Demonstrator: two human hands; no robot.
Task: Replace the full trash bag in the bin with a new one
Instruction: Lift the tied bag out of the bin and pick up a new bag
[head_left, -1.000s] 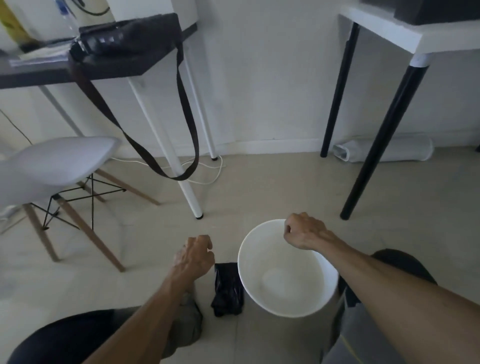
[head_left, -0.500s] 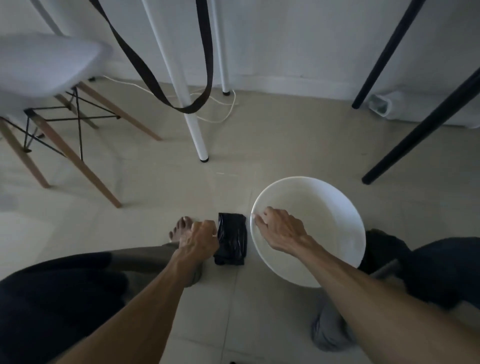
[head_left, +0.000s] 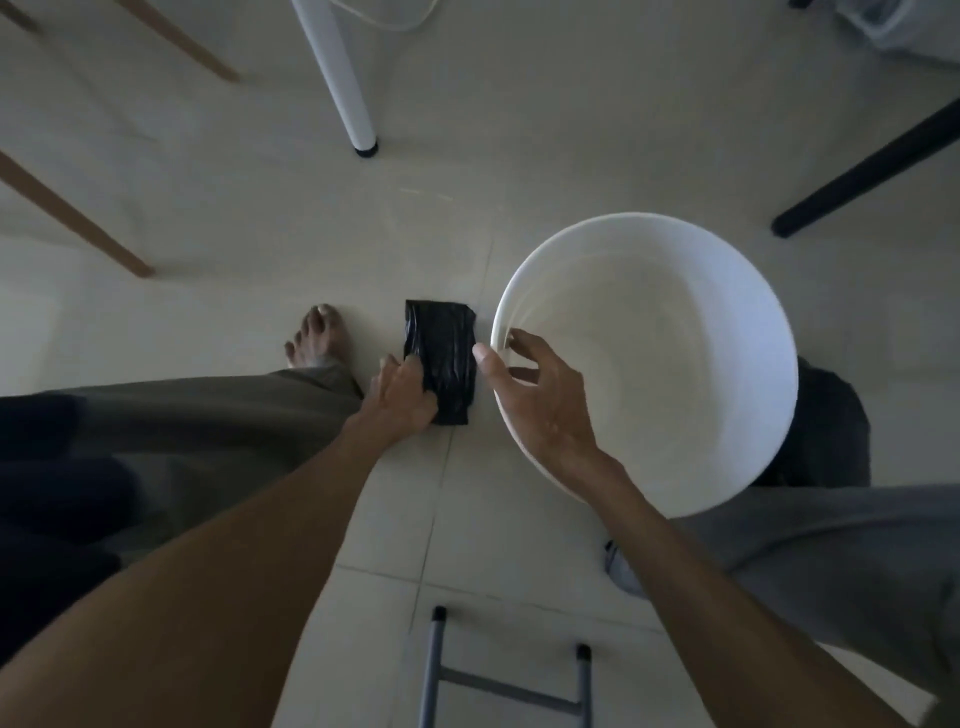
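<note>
A round white bin (head_left: 727, 291) stands on the tiled floor, bare inside with no bag in it. Just left of it lies a folded black trash bag (head_left: 448, 348), flat on the floor. My left hand (head_left: 402, 395) rests on the bag's left edge, fingers curled onto it. My right hand (head_left: 540, 395) hovers over the bin's left rim with fingers spread, thumb reaching toward the bag, holding nothing.
A white table leg (head_left: 343, 78) stands ahead, a black leg (head_left: 862, 171) at the right, wooden chair legs (head_left: 72, 218) at the left. My bare foot (head_left: 317, 338) is beside the bag. A dark bag (head_left: 826, 426) sits behind the bin. A grey metal frame (head_left: 498, 680) is below.
The view has tilted down toward the floor. My left hand has reached onto the folded bag's edge. My right hand has left the bin rim and opened toward the bag.
</note>
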